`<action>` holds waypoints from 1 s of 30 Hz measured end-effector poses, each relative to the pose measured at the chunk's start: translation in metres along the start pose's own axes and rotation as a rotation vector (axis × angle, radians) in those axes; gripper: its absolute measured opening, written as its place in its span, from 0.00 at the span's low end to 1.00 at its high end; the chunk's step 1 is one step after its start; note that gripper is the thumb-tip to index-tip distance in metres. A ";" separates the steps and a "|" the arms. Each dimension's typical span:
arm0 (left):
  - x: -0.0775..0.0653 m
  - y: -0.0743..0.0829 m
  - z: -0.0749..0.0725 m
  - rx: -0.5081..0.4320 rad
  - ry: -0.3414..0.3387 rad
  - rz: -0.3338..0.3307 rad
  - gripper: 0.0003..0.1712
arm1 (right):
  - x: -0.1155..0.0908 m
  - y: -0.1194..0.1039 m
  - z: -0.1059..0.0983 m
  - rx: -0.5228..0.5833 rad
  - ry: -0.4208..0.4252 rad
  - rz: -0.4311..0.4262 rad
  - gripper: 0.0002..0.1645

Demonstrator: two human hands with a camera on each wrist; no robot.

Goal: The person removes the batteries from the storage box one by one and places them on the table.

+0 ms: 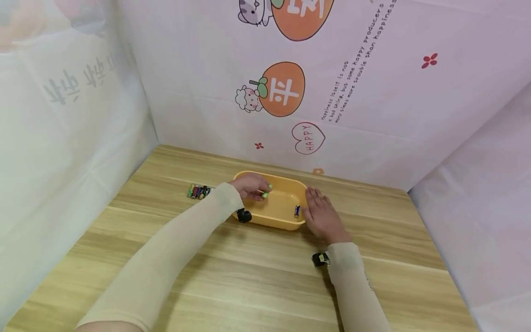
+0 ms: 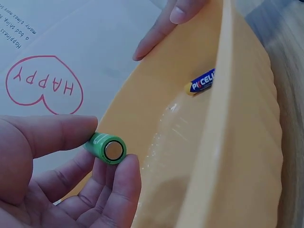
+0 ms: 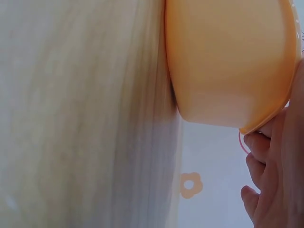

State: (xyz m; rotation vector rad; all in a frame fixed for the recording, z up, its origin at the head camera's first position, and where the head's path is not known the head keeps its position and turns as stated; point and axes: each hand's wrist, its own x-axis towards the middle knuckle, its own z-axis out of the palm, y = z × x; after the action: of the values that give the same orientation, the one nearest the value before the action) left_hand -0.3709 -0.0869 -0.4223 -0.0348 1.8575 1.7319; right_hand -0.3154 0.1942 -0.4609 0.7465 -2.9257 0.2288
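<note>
My left hand [image 1: 250, 185] is over the left half of a yellow plastic tub [image 1: 265, 220]. It pinches a green battery [image 2: 108, 148] between thumb and fingers, with one flat end showing in the left wrist view. Inside the tub, near its right end, lies a blue battery [image 1: 297, 211] marked PKCELL; the near wall partly hides it in the left wrist view. My right hand [image 1: 325, 216] rests against the tub's right end, its fingers extended along the rim. From the right wrist, the fingers [image 3: 259, 147] show beside the tub's outer wall [image 3: 228, 61].
A row of several batteries [image 1: 199, 191] in mixed colours lies on the wooden table [image 1: 249, 276] left of the tub, partly covered by the left sleeve. A printed white cloth [image 1: 199, 92] hangs behind the table, with more cloth at both sides.
</note>
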 end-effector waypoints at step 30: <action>-0.027 0.002 -0.027 -0.087 -0.007 0.078 0.22 | 0.001 0.000 -0.002 0.052 -0.022 -0.001 0.37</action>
State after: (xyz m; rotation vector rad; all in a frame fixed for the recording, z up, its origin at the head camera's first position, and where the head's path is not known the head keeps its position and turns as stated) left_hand -0.3605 -0.1214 -0.4091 0.0099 1.7996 1.8627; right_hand -0.3161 0.1941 -0.4584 0.7618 -2.9507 0.2995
